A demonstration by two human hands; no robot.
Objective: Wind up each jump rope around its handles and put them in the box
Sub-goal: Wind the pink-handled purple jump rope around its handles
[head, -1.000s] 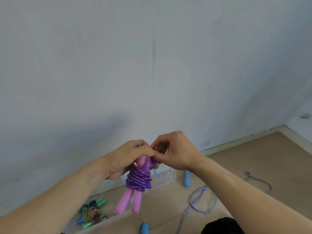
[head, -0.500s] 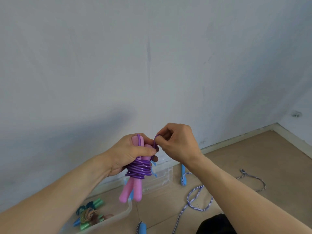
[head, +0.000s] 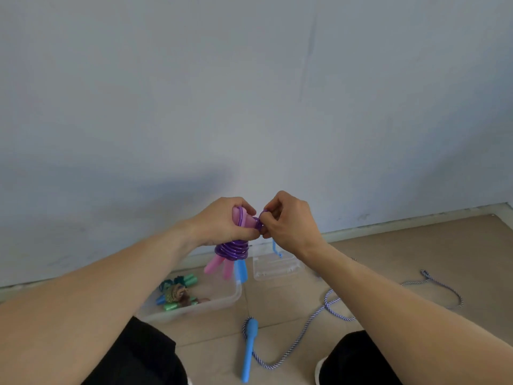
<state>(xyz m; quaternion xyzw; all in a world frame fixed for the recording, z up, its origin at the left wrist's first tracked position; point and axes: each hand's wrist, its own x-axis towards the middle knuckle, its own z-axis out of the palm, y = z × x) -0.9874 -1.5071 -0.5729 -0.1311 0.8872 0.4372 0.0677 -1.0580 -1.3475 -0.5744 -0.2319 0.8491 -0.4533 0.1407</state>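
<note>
The purple jump rope [head: 231, 250], coiled round its pink handles [head: 219, 266], hangs above the clear box [head: 222, 297]. The left hand [head: 222, 225] grips the handle tops; the right hand [head: 288, 220] pinches the last loop, now drawn out sideways rather than pressed against the coil, probably to tuck it. The blue-handled rope [head: 249, 348] lies unwound on the floor.

Both forearms reaching forward, converging at centre. Left hand [head: 222, 223] gripping with fingers curled, thumb side facing right. Right hand [head: 288, 218] pinching with thumb and fingertips, knuckles up, touching left hand. Both hands raised above knees.
</note>
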